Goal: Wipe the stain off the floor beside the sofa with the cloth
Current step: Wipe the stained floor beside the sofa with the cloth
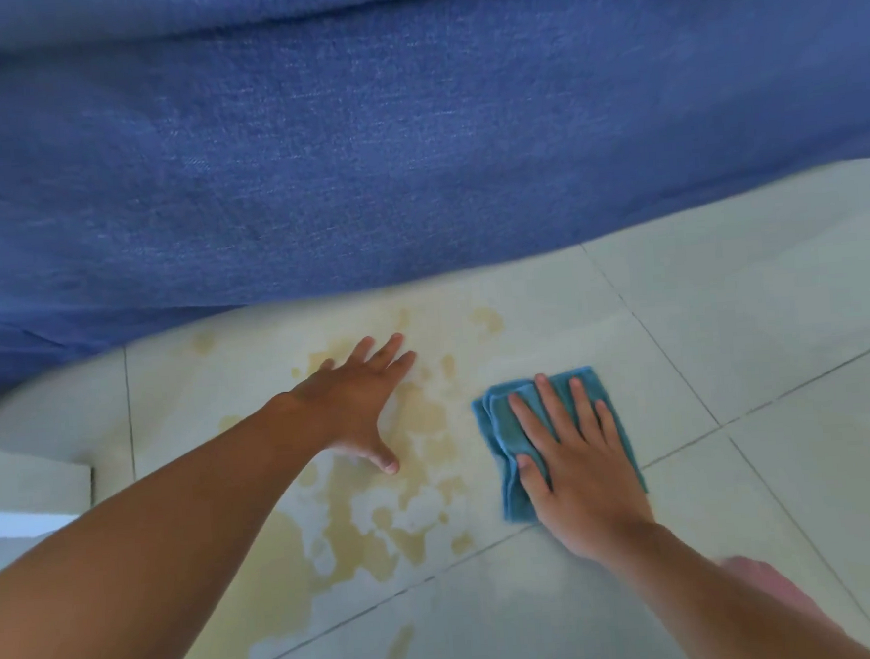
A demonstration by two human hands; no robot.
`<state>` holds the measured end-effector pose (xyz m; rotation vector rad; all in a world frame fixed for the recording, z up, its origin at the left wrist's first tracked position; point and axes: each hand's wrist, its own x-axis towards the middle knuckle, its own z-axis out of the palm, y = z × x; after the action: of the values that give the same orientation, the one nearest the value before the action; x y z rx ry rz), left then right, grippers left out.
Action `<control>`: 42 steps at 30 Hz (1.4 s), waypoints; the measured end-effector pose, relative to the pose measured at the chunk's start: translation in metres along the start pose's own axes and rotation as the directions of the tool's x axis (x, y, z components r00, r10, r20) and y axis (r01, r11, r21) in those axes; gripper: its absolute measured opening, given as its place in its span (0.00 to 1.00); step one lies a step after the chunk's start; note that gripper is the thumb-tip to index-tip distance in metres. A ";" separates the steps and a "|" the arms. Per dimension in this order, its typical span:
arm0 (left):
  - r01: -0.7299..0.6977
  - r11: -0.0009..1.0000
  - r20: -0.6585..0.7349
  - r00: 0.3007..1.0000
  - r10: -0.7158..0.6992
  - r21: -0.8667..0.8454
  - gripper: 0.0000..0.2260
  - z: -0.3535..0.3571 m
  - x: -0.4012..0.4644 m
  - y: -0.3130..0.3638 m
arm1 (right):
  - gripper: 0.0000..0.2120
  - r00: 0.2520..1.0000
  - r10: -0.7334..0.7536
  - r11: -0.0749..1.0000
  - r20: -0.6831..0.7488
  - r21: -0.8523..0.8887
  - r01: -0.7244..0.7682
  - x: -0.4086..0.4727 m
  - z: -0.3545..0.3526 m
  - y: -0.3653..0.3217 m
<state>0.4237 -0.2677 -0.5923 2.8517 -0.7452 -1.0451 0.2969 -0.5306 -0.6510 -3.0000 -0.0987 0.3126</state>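
Plainly, neither hand makes a closed grip. The right hand (574, 466) lies flat, palm down, on the cloth (503, 453), with its four fingers spread and straight across the top and its thumb pressed along the cloth's left edge; the grip is wide, pressing rather than clutching. The left hand (356, 404) is also wide, fingers fanned and extended, thumb out to the side, palm facing down on or just over the floor (730, 308); whether it bears weight cannot be told. It holds nothing.

The cloth is teal-blue, soft and nappy like microfibre, folded into a rough rectangle with several layers showing as stacked edges on its left side. It lies on the floor just to the right of the stain (420, 515), its left edge beside the outermost blotches, and straddles a grout line.

The stain is a pale yellow-brown wet patch, irregular and broken into blotches and droplets with bare islands of tile inside it. It spreads from close to the sofa's lower edge down under the left forearm and across a grout line toward the near side; the left hand sits over its upper part.

The floor is smooth, glossy, off-white tile in large squares, divided by thin dark grout lines. The sofa (410, 151) fills the upper half of the view: blue woven fabric with a fine, denim-like grain and faint creases, its bottom edge meeting the floor just beyond the stain.
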 end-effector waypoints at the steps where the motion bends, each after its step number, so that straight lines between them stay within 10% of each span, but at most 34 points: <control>1: -0.001 1.000 0.002 1.000 0.001 -0.003 0.61 0.000 -0.001 0.000 | 0.33 0.999 0.045 0.999 0.005 0.000 -0.045 -0.004 -0.001 0.014; 5: -0.004 1.000 -0.012 1.000 0.005 0.023 0.61 0.000 -0.002 0.001 | 0.34 0.918 0.397 0.915 -0.007 0.089 -0.395 0.075 -0.016 0.005; 11: 0.007 1.000 -0.006 1.000 -0.006 0.021 0.62 -0.002 0.000 0.002 | 0.35 1.000 -0.008 0.999 0.006 0.032 0.008 0.020 -0.005 -0.016; 17: 0.013 1.000 -0.034 0.999 -0.013 0.024 0.61 0.002 0.000 0.001 | 0.32 0.935 0.354 0.932 -0.027 0.087 -0.351 0.111 -0.021 -0.011; 22: 0.038 0.999 -0.021 0.999 -0.037 0.027 0.62 -0.001 0.000 0.002 | 0.35 1.000 0.015 1.000 0.007 0.013 -0.016 0.070 -0.014 -0.028; 29: 0.055 0.996 -0.028 0.998 -0.054 0.072 0.63 -0.009 0.001 0.008 | 0.33 0.956 0.294 0.954 0.013 0.062 -0.294 0.132 -0.030 -0.019; 34: 0.041 0.999 -0.031 0.999 -0.041 0.014 0.63 -0.003 0.000 0.000 | 0.34 1.000 -0.005 1.000 -0.022 0.007 0.005 0.060 -0.007 -0.028; 42: -0.020 1.000 -0.013 1.000 0.020 0.002 0.61 0.003 -0.002 -0.006 | 0.34 0.940 0.341 0.934 0.011 0.106 -0.340 0.093 -0.014 -0.017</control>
<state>0.4238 -0.2609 -0.5945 2.8431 -0.7727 -1.0225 0.3899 -0.5079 -0.6535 -2.8998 0.4311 0.3263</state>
